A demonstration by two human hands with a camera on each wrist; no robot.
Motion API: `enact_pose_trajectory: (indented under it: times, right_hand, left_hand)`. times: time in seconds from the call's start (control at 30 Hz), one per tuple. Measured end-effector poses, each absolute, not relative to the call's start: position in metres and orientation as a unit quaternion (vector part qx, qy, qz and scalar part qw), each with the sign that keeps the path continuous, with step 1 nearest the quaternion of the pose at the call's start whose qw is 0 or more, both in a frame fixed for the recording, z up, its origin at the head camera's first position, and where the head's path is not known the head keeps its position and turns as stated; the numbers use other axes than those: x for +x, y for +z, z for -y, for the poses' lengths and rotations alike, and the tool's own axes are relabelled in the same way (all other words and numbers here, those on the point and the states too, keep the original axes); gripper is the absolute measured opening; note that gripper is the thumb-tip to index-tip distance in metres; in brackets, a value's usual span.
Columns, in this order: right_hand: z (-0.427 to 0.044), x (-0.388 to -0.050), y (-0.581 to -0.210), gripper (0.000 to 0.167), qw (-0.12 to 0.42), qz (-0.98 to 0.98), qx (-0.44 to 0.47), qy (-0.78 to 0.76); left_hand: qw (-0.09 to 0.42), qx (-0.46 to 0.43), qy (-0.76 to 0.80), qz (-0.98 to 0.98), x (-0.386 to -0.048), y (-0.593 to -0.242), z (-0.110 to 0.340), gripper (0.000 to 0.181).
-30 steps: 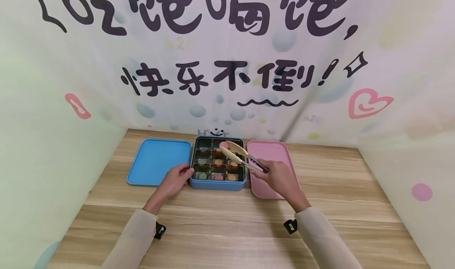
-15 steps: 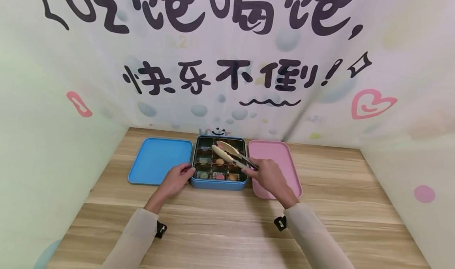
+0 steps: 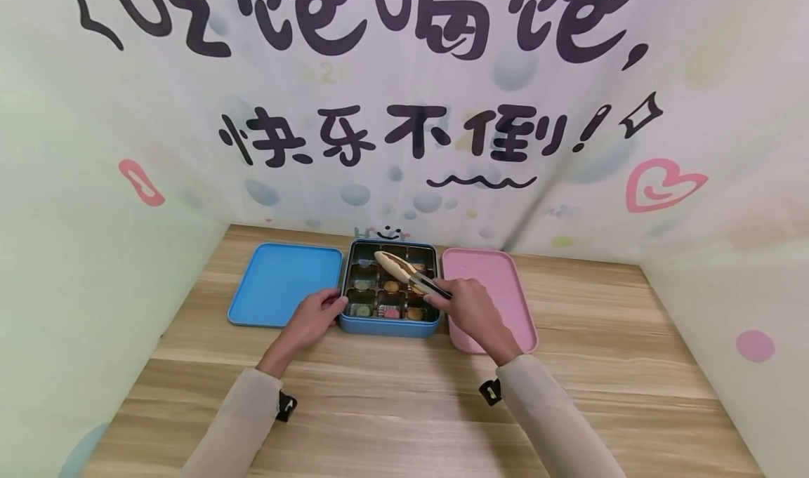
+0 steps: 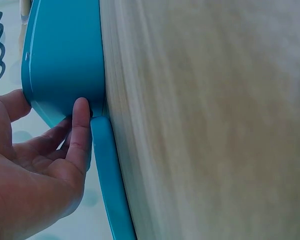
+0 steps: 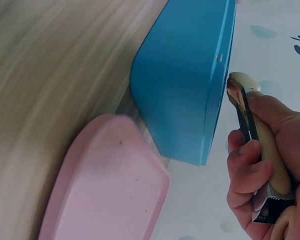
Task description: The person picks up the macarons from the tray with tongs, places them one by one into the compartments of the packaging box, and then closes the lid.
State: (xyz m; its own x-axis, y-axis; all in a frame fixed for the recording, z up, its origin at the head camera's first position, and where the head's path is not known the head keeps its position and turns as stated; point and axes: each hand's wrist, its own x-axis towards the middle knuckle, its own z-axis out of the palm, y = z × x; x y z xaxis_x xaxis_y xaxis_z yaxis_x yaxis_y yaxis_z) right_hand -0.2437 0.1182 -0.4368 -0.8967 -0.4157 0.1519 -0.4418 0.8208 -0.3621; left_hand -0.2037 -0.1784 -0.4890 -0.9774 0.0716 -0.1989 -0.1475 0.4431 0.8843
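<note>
In the head view, a blue box [image 3: 390,329] with small compartments holds green, pink and orange-brown round pieces. My left hand [image 3: 312,318] is at its left side; in the left wrist view its thumb touches the rim, and fairly straight fingers lie against the side of the box [image 4: 65,55]. My right hand [image 3: 474,313] grips tongs [image 3: 397,266], whose cream tips reach over the back and middle compartments. The right wrist view shows the hand [image 5: 275,160] round the tongs [image 5: 270,150], with something reddish at their tips; whether they hold a piece, I cannot tell.
A blue lid or tray [image 3: 284,285] lies left of the box, close to my left hand. A pink one [image 3: 496,281] lies to the right, partly under my right forearm and hand. Behind the wooden table [image 3: 392,408] hangs a printed backdrop [image 3: 354,78].
The tongs have moved left over the box, and their arms have come closer together. The pink piece seen at their tips a second ago is no longer clearly visible. My left hand stays at the box.
</note>
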Motion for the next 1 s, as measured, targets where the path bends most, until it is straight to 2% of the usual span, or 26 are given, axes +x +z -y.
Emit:
enact_pose_trajectory:
  times: [0.23,0.47,1.0]
  right_hand:
    - [-0.097,-0.249,-0.436,0.043,0.011,0.96,0.205,0.192]
    - [-0.08,-0.256,-0.439,0.052,0.0,0.962,0.192,0.193]
    - [-0.071,-0.264,-0.443,0.05,-0.002,0.962,0.17,0.211]
  left_hand:
    - [0.101,-0.022,0.527,-0.844,-0.204,-0.49,0.179,0.056]
    - [0.098,-0.021,0.527,-0.844,-0.204,-0.49,0.18,0.055]
    - [0.098,-0.02,0.527,-0.844,-0.205,-0.491,0.179,0.054]
